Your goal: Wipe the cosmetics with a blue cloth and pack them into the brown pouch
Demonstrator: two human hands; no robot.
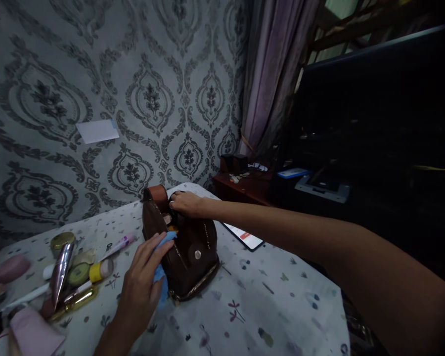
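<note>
A dark brown leather bag (196, 267) stands unzipped on the table in front of me, its mouth facing up. Between the fingers and thumb of my left hand (143, 272) is a crumpled blue cloth (162, 287), pressed against the bag's left side. My right hand (186, 203) reaches across to the far rim of the bag, fingers curled over the edge beside the brown strap (156, 194); the fingertips are partly hidden. Inside the bag a small orange item (173, 229) shows, and the rest of the interior is dark.
Cosmetics lie at the left: a shiny purple tube (63, 267), a yellow-banded bottle (101, 270), a gold-lidded jar (62, 240), a pink pouch (35, 329). A phone (250, 239) lies right of the bag under my forearm. Patterned cloth covers the table (282, 306); a dark television (363, 118) stands right.
</note>
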